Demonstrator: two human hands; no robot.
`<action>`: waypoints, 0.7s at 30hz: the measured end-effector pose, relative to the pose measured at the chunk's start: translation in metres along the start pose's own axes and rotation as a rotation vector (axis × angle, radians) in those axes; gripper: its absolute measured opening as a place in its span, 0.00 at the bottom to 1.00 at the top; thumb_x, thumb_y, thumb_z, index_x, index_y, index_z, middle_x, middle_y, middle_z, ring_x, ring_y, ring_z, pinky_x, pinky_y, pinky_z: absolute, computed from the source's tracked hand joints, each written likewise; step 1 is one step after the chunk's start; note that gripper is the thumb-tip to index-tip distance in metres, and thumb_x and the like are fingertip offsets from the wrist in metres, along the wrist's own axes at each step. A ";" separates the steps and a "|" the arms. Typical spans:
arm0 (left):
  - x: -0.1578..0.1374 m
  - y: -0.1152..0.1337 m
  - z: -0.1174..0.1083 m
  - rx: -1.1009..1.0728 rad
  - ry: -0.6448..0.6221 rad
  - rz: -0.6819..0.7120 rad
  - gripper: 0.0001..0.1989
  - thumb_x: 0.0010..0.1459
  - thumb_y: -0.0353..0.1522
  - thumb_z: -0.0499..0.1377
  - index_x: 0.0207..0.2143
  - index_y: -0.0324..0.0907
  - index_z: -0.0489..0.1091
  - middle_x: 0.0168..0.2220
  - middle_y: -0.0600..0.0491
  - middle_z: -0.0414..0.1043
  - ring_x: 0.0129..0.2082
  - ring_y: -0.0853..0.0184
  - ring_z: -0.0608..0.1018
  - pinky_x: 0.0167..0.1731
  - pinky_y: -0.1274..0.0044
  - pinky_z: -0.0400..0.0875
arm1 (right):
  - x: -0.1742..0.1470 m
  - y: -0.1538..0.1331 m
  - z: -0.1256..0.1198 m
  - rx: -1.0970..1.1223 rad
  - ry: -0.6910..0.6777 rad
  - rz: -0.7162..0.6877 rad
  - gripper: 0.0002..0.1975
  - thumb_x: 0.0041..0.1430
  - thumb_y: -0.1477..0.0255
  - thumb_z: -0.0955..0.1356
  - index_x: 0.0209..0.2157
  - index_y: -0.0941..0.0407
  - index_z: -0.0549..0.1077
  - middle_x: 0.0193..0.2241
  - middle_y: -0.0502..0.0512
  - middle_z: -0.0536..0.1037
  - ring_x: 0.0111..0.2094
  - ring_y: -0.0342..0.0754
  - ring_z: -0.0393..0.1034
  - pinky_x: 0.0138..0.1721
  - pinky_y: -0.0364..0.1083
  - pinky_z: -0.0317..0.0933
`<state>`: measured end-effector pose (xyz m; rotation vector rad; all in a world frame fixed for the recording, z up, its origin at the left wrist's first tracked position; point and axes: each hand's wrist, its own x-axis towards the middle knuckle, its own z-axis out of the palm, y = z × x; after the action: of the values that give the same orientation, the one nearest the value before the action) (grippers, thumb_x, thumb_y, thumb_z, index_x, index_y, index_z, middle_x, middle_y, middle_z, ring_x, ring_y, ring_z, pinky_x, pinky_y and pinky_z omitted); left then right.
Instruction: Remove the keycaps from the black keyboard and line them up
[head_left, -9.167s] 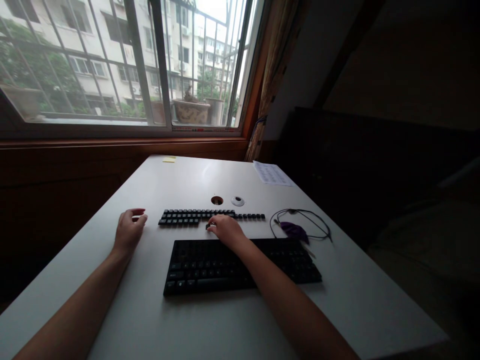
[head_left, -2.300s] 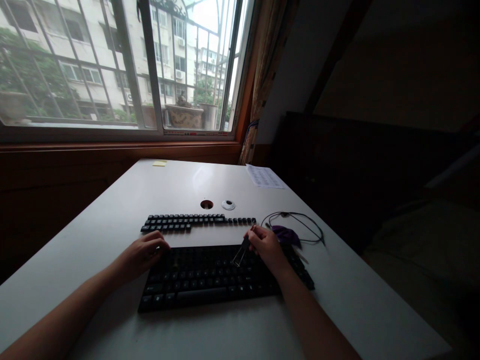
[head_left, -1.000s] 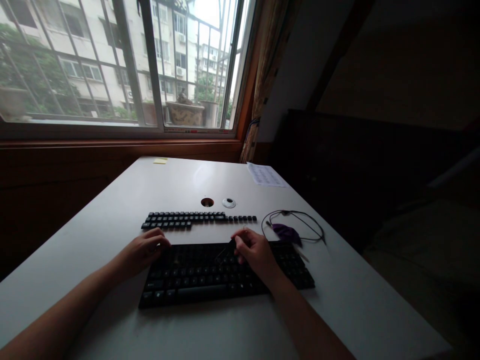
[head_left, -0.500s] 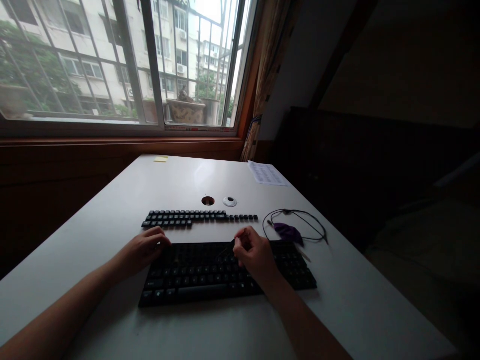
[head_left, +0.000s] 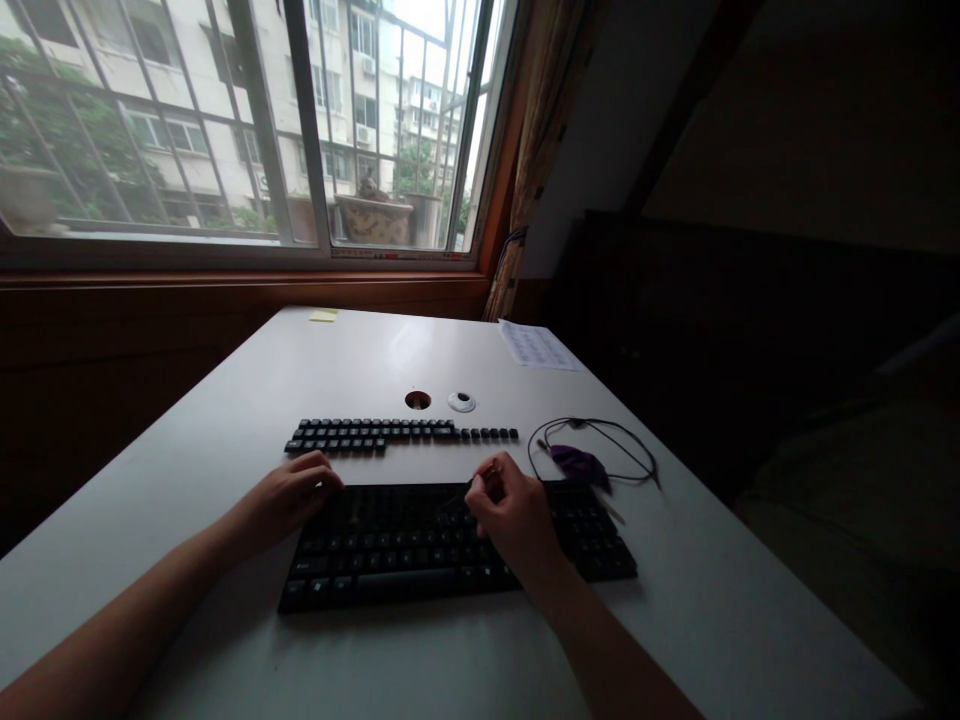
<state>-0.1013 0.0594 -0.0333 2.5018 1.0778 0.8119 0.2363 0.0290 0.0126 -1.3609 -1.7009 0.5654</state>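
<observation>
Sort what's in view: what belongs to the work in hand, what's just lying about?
Likely in use:
black rectangular keyboard
loose black square keycaps
thin dark wire tool, mostly hidden in the right hand

Likely lying about:
pale yellow paper note
printed white paper sheet
crumpled purple cloth
round white ring
coiled black cable, attachment unclear

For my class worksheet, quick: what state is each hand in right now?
Left hand: fingers curled at the far left corner of the keyboard; grip cannot be told.
Right hand: closed, fingers pinching a thin tool, mostly hidden, above the keyboard.

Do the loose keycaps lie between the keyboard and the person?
No, the loose keycaps lie beyond the keyboard, toward the window.
</observation>
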 end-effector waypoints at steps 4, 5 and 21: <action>0.000 0.000 0.000 0.004 0.000 -0.004 0.09 0.65 0.29 0.51 0.40 0.41 0.72 0.38 0.50 0.68 0.32 0.71 0.72 0.30 0.80 0.70 | 0.001 0.002 0.001 -0.032 -0.001 0.015 0.02 0.55 0.72 0.64 0.29 0.53 0.65 0.17 0.44 0.70 0.12 0.40 0.66 0.16 0.38 0.56; 0.000 0.000 0.000 0.003 -0.003 -0.006 0.09 0.65 0.29 0.51 0.40 0.41 0.72 0.39 0.50 0.68 0.32 0.71 0.72 0.30 0.80 0.70 | 0.001 0.002 0.002 -0.028 -0.008 0.020 0.02 0.55 0.72 0.64 0.29 0.53 0.65 0.17 0.44 0.70 0.12 0.40 0.66 0.16 0.38 0.56; -0.001 -0.001 0.000 0.013 -0.017 -0.009 0.09 0.65 0.28 0.51 0.40 0.41 0.71 0.39 0.50 0.67 0.32 0.71 0.72 0.30 0.80 0.69 | -0.008 0.003 0.015 -0.184 -0.065 -0.295 0.02 0.57 0.73 0.64 0.31 0.52 0.65 0.22 0.48 0.73 0.23 0.43 0.69 0.28 0.42 0.60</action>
<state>-0.1020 0.0598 -0.0344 2.5084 1.0917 0.7824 0.2258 0.0252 0.0000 -1.1947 -2.0019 0.2934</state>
